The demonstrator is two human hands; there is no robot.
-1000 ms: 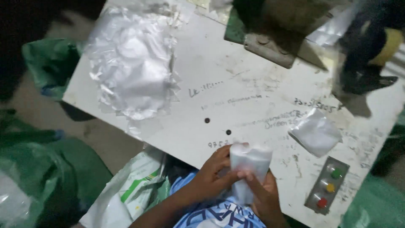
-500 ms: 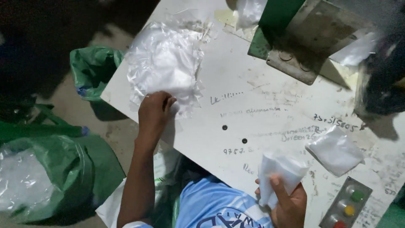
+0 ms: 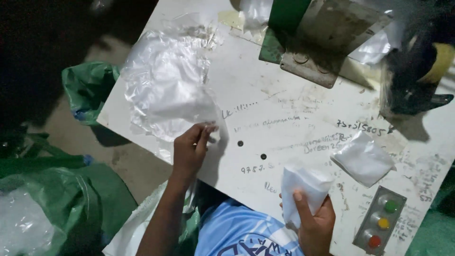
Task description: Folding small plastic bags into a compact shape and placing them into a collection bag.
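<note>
white table (image 3: 303, 109) (scribbled, scuffed) | left hand (image 3: 189, 151) fingers pinch plastic bags (image 3: 166, 90) | right hand (image 3: 313, 223) fingers clamp white packet (image 3: 303, 187)

Clear plastic bags (image 3: 166, 90): thin film, crinkled, glossy where light catches. White piece (image 3: 303, 192) in the right hand (image 3: 313, 223): soft, matt, cloth-like. Folded white piece (image 3: 362, 159): same matt finish, in a slightly shiny film wrap. Table (image 3: 294, 118): painted white, matt, scuffed, stained and scribbled over. Button box (image 3: 379, 223): grey metal with glossy coloured plastic buttons. Machine base (image 3: 308, 71): dull, worn grey metal. Green sacks (image 3: 90, 85): smooth plastic, faint sheen.
</note>
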